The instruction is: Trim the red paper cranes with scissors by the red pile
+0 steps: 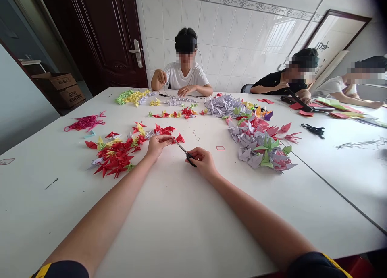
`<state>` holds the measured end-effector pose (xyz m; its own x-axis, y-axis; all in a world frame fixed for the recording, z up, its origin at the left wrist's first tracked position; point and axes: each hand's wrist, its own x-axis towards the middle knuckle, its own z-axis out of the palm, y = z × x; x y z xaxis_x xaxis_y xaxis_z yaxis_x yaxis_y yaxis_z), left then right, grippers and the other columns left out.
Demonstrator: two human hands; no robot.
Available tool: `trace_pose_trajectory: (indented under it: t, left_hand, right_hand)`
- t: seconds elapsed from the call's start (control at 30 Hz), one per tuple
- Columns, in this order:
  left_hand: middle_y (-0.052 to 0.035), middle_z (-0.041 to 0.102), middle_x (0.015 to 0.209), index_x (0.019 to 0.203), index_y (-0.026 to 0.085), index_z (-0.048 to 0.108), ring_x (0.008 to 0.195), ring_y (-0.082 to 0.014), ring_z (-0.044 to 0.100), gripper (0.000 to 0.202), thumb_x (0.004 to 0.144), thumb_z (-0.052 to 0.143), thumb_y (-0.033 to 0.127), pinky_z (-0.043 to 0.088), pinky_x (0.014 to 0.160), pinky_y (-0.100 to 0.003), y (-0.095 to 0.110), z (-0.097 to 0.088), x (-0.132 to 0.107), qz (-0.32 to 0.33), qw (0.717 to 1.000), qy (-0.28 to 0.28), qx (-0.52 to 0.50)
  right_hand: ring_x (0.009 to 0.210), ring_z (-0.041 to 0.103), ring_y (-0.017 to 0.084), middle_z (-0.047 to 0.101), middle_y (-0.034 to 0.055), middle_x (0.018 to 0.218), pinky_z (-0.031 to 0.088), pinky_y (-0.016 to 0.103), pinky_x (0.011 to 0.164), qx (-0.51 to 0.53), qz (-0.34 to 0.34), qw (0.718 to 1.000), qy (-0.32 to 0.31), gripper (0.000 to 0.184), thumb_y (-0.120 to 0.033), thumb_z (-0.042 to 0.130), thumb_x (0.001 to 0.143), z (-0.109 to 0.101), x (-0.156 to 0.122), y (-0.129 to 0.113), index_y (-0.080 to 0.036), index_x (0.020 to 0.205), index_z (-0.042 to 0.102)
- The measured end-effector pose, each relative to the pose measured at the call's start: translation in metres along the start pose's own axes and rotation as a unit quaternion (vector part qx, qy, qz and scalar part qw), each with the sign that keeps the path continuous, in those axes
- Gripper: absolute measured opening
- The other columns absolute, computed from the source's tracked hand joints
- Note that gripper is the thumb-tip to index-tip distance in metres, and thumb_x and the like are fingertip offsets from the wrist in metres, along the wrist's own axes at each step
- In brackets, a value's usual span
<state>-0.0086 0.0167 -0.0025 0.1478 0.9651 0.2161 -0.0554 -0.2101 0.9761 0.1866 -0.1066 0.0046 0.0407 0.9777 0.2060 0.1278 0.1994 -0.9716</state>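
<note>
Right fingers [197,154] closed on black-handled scissors [188,156]; left fingers [165,139] pinched at the blade tips, hold unclear; red origami crane [179,138] just beyond them on white counter [60,213].

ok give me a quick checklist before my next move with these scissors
1. Scissors firmly in the right hand: ok, black handles sit in the fingers.
2. Blade tips clear of the left hand: cannot tell, they point straight at its fingers.
3. What the left hand pinches: cannot tell, too thin to make out.
4. Main heap of red paper cranes away from the blades: ok, it lies left of the hands.
5. Opposite person's hands well away: ok, they are at the far table edge.
</note>
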Motion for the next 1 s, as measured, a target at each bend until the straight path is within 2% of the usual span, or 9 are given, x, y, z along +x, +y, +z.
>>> trace_pose_trajectory:
  t: [0.3,0.43,0.6,0.77,1.0]
  left_hand:
    - [-0.0103,0.075,0.095,0.09,0.017,0.077,0.093,-0.0241,0.068,0.039,0.058,0.085,0.038,0.05,0.088,-0.038,-0.002,-0.001,0.0,0.004,1.0,-0.005,-0.013]
    - [-0.0096,0.075,0.091,0.086,0.017,0.077,0.089,-0.023,0.068,0.041,0.054,0.087,0.04,0.051,0.088,-0.038,-0.001,0.0,-0.001,0.003,1.0,-0.001,-0.026]
    - [-0.0102,0.074,0.093,0.089,0.017,0.076,0.088,-0.022,0.067,0.044,0.054,0.088,0.041,0.052,0.083,-0.037,0.001,0.003,-0.003,-0.019,0.999,-0.016,-0.042]
    - [-0.0102,0.074,0.097,0.092,0.017,0.076,0.091,-0.0208,0.066,0.046,0.052,0.089,0.037,0.05,0.085,-0.036,0.008,0.003,-0.006,-0.044,0.996,-0.03,-0.076]
    - [-0.0097,0.074,0.098,0.092,0.018,0.076,0.093,-0.0217,0.066,0.044,0.055,0.088,0.039,0.05,0.085,-0.037,0.0,0.0,-0.002,-0.044,0.996,-0.023,-0.078]
  right_hand:
    - [0.077,0.07,0.022,0.07,0.0033,0.076,0.046,0.028,0.061,0.03,0.018,0.999,0.009,0.02,-0.031,0.07,0.07,0.0,0.0,0.001,-0.021,0.087,0.065]
    - [0.076,0.069,0.021,0.071,0.0034,0.075,0.045,0.028,0.06,0.012,0.025,1.0,0.01,0.021,-0.032,0.071,0.07,-0.001,0.0,0.002,-0.021,0.087,0.065]
    - [0.073,0.068,0.02,0.071,0.0038,0.075,0.044,0.027,0.059,-0.016,0.031,0.999,0.02,0.02,-0.032,0.07,0.07,-0.001,0.0,0.002,-0.021,0.087,0.065]
    - [0.076,0.068,0.021,0.072,0.0051,0.077,0.046,0.028,0.059,0.011,0.038,0.998,0.046,0.025,-0.035,0.072,0.069,-0.002,0.0,0.002,-0.021,0.088,0.063]
    - [0.072,0.067,0.019,0.071,0.0037,0.075,0.045,0.027,0.059,-0.005,0.03,0.999,0.025,0.02,-0.03,0.069,0.07,-0.002,-0.002,-0.001,-0.021,0.087,0.064]
